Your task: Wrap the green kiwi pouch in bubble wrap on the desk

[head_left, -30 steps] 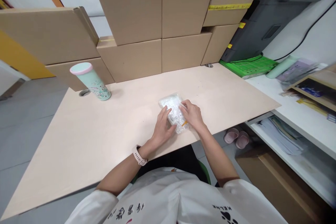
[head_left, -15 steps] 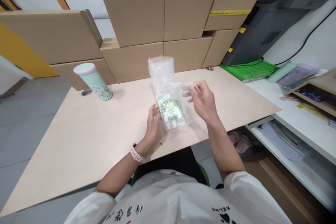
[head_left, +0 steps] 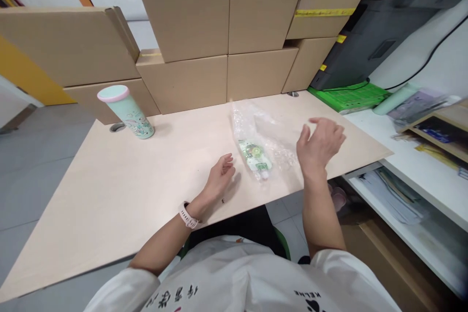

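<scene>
With the bubble-wrap packet (head_left: 256, 148) flat on the desk (head_left: 146, 180), long axis near-far, my left hand (head_left: 220, 180) rests loosely open, empty, just left; right hand (head_left: 320, 144) open, empty, above its right.

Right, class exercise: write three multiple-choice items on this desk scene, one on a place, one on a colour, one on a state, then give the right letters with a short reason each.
1. Where does the tumbler stand?
A. at the far left of the desk, before the cardboard boxes
B. on the green mat by the printer
C. beside the right hand

2. What colour is the tumbler's lid?
A. yellow
B. pink
C. black

3. How are the hands just now?
A. both grip the clear plastic bag
B. the left lifts the tumbler
C. both open, holding nothing

Answers:
1 A: it stands on the desk at the far left, just before the boxes.
2 B: the rim on the mint body is pink.
3 C: the clear plastic bag lies flat between the left hand and the raised right hand.
</scene>
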A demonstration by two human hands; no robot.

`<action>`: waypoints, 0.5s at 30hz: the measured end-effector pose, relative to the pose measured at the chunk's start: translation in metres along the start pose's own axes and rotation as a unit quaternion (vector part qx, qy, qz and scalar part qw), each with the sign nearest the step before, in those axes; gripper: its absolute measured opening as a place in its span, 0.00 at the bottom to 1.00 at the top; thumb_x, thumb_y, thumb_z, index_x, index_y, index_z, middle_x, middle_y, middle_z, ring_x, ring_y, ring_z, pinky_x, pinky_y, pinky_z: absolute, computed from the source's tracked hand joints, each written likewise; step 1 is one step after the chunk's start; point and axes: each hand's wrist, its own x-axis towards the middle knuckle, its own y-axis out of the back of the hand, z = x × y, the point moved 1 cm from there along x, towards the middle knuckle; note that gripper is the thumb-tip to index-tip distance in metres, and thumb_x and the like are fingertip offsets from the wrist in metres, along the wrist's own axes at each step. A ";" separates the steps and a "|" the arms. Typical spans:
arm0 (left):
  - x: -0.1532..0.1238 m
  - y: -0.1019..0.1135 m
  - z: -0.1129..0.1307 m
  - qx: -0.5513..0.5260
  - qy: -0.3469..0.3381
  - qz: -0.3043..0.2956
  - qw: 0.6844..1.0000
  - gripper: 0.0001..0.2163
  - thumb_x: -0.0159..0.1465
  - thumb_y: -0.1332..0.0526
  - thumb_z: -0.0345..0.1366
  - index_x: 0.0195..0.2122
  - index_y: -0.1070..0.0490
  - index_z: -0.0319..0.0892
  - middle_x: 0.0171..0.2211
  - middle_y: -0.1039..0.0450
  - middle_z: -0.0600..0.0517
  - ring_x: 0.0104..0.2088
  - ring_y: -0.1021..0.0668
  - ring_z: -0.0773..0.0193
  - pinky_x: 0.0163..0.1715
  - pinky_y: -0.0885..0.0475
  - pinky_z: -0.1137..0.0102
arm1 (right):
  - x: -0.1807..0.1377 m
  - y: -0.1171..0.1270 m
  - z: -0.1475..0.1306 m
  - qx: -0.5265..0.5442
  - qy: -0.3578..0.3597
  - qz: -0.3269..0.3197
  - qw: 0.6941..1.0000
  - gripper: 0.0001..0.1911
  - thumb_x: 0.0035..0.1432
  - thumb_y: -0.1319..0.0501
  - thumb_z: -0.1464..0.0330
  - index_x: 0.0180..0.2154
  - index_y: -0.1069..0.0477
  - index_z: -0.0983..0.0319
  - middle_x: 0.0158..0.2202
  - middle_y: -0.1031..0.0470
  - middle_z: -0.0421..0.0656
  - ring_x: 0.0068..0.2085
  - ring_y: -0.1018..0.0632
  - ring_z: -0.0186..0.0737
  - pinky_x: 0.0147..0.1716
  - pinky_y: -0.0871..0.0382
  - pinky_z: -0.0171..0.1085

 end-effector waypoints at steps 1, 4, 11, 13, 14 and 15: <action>0.001 -0.001 -0.003 -0.015 0.009 -0.010 1.000 0.22 0.66 0.40 0.37 0.61 0.35 0.45 0.58 0.30 0.42 0.54 0.24 0.56 0.58 0.30 0.52 | -0.011 -0.004 -0.001 -0.008 0.030 -0.047 0.998 0.16 0.69 0.51 0.62 0.43 0.28 0.63 0.43 0.24 0.56 0.48 0.28 0.58 0.48 0.38 0.57; 0.004 -0.004 -0.010 -0.051 0.014 -0.040 0.998 0.24 0.67 0.39 0.39 0.64 0.37 0.46 0.60 0.31 0.41 0.56 0.24 0.57 0.61 0.31 0.52 | -0.047 -0.022 -0.004 -0.025 0.086 -0.213 0.973 0.22 0.70 0.52 0.59 0.33 0.25 0.62 0.35 0.23 0.55 0.41 0.26 0.56 0.45 0.36 0.54; -0.002 -0.011 -0.002 -0.063 -0.015 -0.140 0.988 0.27 0.68 0.39 0.47 0.67 0.38 0.48 0.66 0.35 0.44 0.65 0.31 0.50 0.66 0.37 0.49 | -0.067 -0.042 0.000 0.100 -0.002 -0.323 0.941 0.26 0.68 0.50 0.51 0.31 0.24 0.61 0.35 0.21 0.51 0.40 0.23 0.51 0.45 0.33 0.50; -0.002 -0.013 0.001 -0.066 -0.020 -0.159 0.985 0.25 0.68 0.39 0.48 0.64 0.34 0.47 0.66 0.35 0.45 0.66 0.32 0.50 0.67 0.38 0.50 | -0.058 -0.032 -0.005 0.219 -0.041 -0.335 0.915 0.25 0.66 0.48 0.48 0.35 0.25 0.60 0.37 0.20 0.48 0.40 0.22 0.49 0.43 0.31 0.47; -0.002 -0.014 0.002 -0.065 -0.015 -0.155 0.986 0.23 0.68 0.39 0.48 0.61 0.30 0.46 0.64 0.32 0.45 0.64 0.30 0.50 0.66 0.37 0.51 | -0.054 -0.025 -0.010 0.286 -0.052 -0.340 0.894 0.24 0.66 0.48 0.48 0.38 0.25 0.60 0.40 0.20 0.47 0.42 0.21 0.48 0.44 0.30 0.46; 0.000 -0.013 0.004 -0.066 -0.009 -0.136 0.988 0.20 0.68 0.39 0.48 0.57 0.27 0.45 0.61 0.29 0.45 0.61 0.27 0.51 0.64 0.35 0.52 | -0.051 -0.017 -0.017 0.352 -0.051 -0.346 0.868 0.24 0.67 0.48 0.48 0.40 0.25 0.59 0.43 0.20 0.47 0.46 0.21 0.48 0.46 0.29 0.45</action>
